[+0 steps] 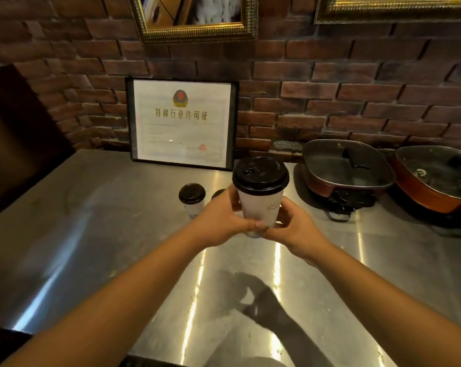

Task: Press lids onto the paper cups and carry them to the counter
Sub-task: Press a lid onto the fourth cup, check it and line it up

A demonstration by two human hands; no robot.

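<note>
Black-lidded paper cup (260,200) was gripped low by left hand (218,221) and right hand (294,229), lifted above steel counter (118,234). Another lidded cup (192,200) stood behind. Risk: low squeeze could buckle the wall and pop the lid (260,174).

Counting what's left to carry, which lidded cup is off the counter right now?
The cup held in both hands, lifted; the other lidded cup stands on the counter behind.
</note>
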